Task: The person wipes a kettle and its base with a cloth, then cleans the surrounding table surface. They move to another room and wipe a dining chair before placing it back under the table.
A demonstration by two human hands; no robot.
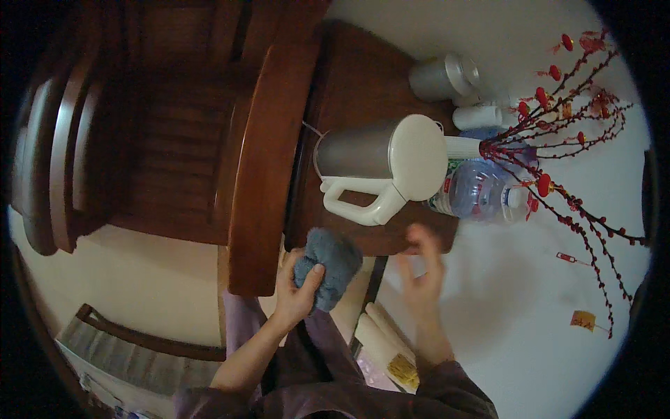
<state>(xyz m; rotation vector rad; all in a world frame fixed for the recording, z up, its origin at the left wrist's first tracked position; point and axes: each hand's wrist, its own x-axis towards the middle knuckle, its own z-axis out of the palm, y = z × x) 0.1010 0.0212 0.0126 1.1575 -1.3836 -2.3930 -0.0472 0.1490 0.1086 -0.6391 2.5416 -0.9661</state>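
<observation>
A folded grey-blue cloth [331, 265] is bunched in my left hand [299, 285], with the thumb pressed over its front. My right hand [423, 269] is raised to the right of it, slightly blurred, fingers apart and nothing seen in them. Beyond both hands, an electric kettle [356, 150] with a grey body and a cream lid and handle stands on a dark wooden stand [356, 66]. The kettle's handle is on the side nearest my hands, and neither hand touches it. My right fingertips are close to the stand's corner.
Behind the kettle are a large clear plastic bottle [481, 192], a metal canister [440, 78] and a white cup-like object [478, 117]. Red-berried branches [551, 136] with small ornaments reach rightward. A wooden chest edge [262, 174] lies at left. Cream rolls [387, 342] lie below.
</observation>
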